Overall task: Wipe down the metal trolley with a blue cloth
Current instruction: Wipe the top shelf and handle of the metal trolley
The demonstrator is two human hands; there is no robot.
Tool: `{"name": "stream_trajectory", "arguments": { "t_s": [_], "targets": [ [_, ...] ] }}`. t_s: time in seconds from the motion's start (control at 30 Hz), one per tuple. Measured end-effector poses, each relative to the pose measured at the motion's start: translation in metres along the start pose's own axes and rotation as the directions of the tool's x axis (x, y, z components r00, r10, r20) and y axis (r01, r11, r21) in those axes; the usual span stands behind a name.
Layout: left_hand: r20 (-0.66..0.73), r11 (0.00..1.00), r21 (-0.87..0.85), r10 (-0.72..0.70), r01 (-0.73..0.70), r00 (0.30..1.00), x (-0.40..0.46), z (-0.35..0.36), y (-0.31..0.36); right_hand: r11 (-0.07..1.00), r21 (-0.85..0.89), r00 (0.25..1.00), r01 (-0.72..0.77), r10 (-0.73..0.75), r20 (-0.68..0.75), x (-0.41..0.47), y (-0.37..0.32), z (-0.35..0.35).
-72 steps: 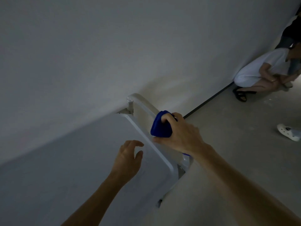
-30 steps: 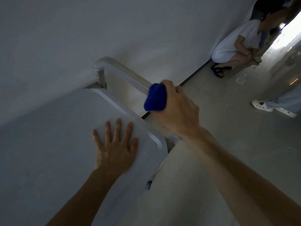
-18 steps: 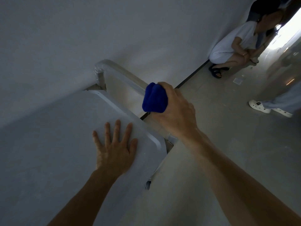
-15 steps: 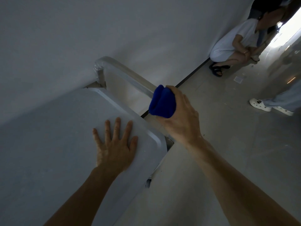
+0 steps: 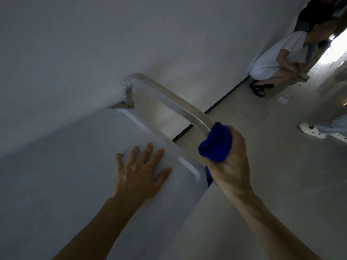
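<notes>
The metal trolley has a flat pale top (image 5: 75, 166) and a curved tubular handle (image 5: 169, 102) rising at its far end, close against the wall. My right hand (image 5: 231, 162) grips the blue cloth (image 5: 216, 145) wrapped round the near end of the handle, just above the trolley's corner. A bit of cloth hangs below my palm. My left hand (image 5: 139, 173) lies flat on the trolley top near that corner, fingers spread and straight.
A white wall (image 5: 93, 44) runs along the trolley's far side. On the grey floor (image 5: 262, 137) at the upper right, a person in white (image 5: 276, 61) crouches by the wall. Another person's white shoe (image 5: 311, 130) stands at the right edge.
My right hand has slid the blue cloth down along the handle toward the near end. My left hand has stayed flat on the trolley top.
</notes>
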State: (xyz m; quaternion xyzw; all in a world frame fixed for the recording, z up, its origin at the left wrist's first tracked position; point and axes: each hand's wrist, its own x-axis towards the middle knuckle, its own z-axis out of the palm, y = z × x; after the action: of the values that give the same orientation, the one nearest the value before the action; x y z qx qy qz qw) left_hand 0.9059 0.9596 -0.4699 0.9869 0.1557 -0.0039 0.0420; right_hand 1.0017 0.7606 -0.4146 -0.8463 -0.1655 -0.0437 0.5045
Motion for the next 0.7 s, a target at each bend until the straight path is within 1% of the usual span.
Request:
{"name": "stream_trajectory", "arguments": {
  "t_s": [0.03,0.1,0.13,0.2,0.27,0.33,0.47,0.53,0.57,0.6,0.63,0.7],
  "targets": [
    [-0.001,1.0,-0.01,0.008,-0.008,1.0,0.001,-0.003,-0.001,0.99,-0.135,0.999,0.048,-0.049,-0.004,0.008,-0.012,0.0],
    [0.015,0.999,-0.034,0.02,-0.02,1.0,0.001,-0.007,-0.002,0.887,-0.438,0.989,0.145,-0.142,0.039,0.025,-0.035,0.001],
    [0.017,0.999,-0.038,0.026,-0.025,1.0,0.001,-0.008,-0.003,0.833,-0.527,0.986,0.167,-0.144,0.084,0.033,-0.044,0.002],
    [0.02,0.998,-0.058,0.024,-0.023,1.0,0.002,-0.01,-0.003,0.753,-0.625,0.977,0.207,-0.128,0.17,0.047,-0.06,0.005],
    [0.025,0.995,-0.096,0.026,-0.024,0.999,0.003,-0.013,-0.005,0.647,-0.713,0.961,0.269,-0.135,0.24,0.059,-0.073,0.014],
    [0.028,0.99,-0.133,0.055,-0.051,0.998,0.006,-0.016,-0.011,0.553,-0.77,0.946,0.318,-0.134,0.295,0.075,-0.086,0.029],
    [-0.035,0.947,-0.283,0.145,-0.149,0.989,0.023,-0.025,-0.039,0.458,-0.801,0.921,0.387,-0.144,0.362,0.108,-0.113,0.07],
    [0.028,0.938,-0.315,0.159,-0.142,0.987,0.035,-0.028,-0.056,0.434,-0.802,0.911,0.41,-0.149,0.385,0.12,-0.12,0.089],
    [0.062,0.951,-0.287,0.142,-0.118,0.988,0.041,-0.031,-0.064,0.427,-0.804,0.909,0.414,-0.152,0.388,0.125,-0.122,0.096],
    [0.1,0.969,-0.238,0.096,-0.07,0.99,0.048,-0.033,-0.072,0.421,-0.804,0.908,0.419,-0.161,0.388,0.13,-0.122,0.102],
    [0.15,0.983,-0.185,0.025,0.003,0.988,0.054,-0.037,-0.081,0.418,-0.804,0.905,0.424,-0.176,0.386,0.134,-0.122,0.107],
    [0.264,0.986,-0.092,-0.109,0.137,0.958,0.064,-0.045,-0.098,0.408,-0.799,0.897,0.442,-0.207,0.391,0.141,-0.123,0.116]
  ]
}}
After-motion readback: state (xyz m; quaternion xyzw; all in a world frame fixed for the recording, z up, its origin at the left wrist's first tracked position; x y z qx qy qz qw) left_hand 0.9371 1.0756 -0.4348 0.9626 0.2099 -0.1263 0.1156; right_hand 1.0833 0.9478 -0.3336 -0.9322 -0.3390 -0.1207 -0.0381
